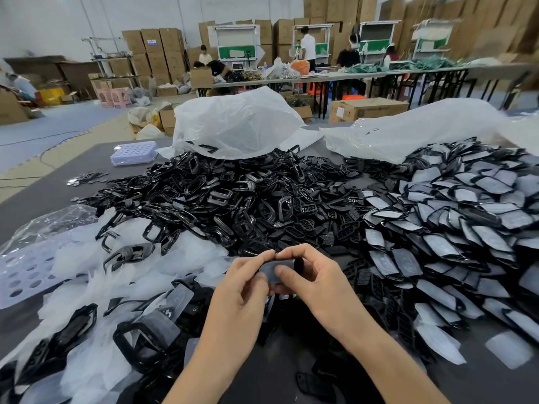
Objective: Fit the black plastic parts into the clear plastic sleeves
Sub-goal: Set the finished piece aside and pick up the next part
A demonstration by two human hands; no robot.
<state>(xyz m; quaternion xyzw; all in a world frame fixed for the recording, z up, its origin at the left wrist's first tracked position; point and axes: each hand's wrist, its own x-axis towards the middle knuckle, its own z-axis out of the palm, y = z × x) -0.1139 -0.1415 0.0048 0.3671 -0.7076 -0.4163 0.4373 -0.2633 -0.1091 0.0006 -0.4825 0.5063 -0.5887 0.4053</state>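
table (52,196): one, dark; bare strips along left edge and at near right corner
bags (233,123): two, white, at far edge
black parts (221,196): uncountable heap, centre
sleeved parts (466,223): uncountable spread, right side
clear sleeves (96,275): loose heap, near left
trays (134,153): two, perforated, left side
left hand (236,293): pinching held part
right hand (315,284): pinching held part
held part (271,271): one, above near-centre clutter; long axis roughly left-right; leading end unclear
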